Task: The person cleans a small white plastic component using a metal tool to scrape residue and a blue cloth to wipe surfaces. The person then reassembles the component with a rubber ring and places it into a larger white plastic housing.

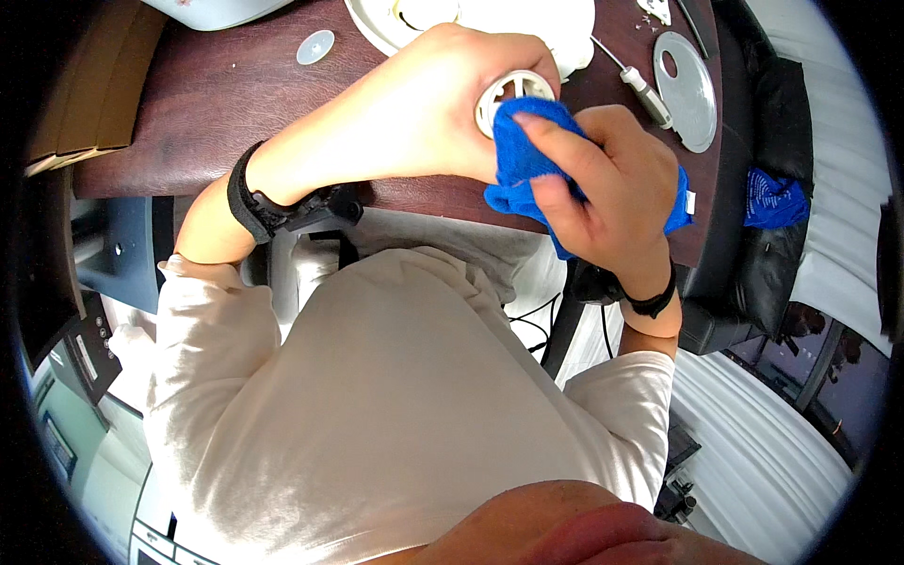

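Observation:
My left hand (pixel 452 94) is closed round a white round plastic part (pixel 487 105), whose open, spoked end faces up toward me. Bunched in my right hand (pixel 617 179) is a blue cloth (pixel 523 151), pinched between thumb and fingers and pressed against the edge of that part. The cloth's loose end, with a small white tag, hangs out past the right hand. Both hands are over the table's near edge. The lower portion of the white part is hidden by my left hand and the cloth.
On the dark wood-look table (pixel 207 104) lie a translucent disc (pixel 315 47), a large white housing (pixel 565 28), a screwdriver (pixel 645 96) and an oval metal plate (pixel 686 92). A cardboard box (pixel 99 75) stands at the left. Another blue cloth (pixel 775 200) rests on the black sofa (pixel 772 122) at the right.

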`<state>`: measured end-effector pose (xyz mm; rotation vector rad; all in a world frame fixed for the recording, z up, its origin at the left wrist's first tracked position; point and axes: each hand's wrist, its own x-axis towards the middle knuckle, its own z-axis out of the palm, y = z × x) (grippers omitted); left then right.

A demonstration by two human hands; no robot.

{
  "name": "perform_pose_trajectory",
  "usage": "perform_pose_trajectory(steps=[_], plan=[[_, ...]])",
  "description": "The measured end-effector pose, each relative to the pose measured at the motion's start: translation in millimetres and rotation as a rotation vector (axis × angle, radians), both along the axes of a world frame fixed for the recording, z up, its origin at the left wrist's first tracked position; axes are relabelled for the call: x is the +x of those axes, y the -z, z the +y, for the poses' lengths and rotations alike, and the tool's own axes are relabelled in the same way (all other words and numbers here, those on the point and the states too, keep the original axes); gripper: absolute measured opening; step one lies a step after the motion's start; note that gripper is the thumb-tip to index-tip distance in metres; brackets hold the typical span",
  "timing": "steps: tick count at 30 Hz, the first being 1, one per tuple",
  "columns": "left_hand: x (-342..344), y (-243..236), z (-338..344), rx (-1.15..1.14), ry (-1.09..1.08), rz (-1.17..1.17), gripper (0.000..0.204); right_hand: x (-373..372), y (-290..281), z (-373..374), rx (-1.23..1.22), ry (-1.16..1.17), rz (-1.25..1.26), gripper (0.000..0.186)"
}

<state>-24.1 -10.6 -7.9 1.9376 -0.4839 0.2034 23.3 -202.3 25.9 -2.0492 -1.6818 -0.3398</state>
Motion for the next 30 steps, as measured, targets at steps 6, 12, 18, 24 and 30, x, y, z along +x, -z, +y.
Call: perform_pose_trajectory(steps=[6, 12, 18, 24, 30], plan=[[-4, -6, -1, -0.093, -0.046, 0.058, 0.031, 13, -13, -16, 0.140, 0.063, 0.159, 0.025], [2, 2, 2, 0.061, -0.005, -0.040, 0.031, -11, -6, 7, -0.084, 0.051, 0.053, 0.029], [-5, -9, 4, -0.053, -0.058, -0.053, 0.031, 7, -19, -21, 0.001, -0.074, 0.293, 0.015], [-1, -23, 9, -0.160, -0.212, -0.036, 0.038, 10, -6, -81, 0.356, 0.529, 0.302, 0.012], [-2, -20, 45, -0.429, -0.204, 0.123, 0.040, 11, -22, -96, 0.678, 0.712, 0.320, 0.016]])
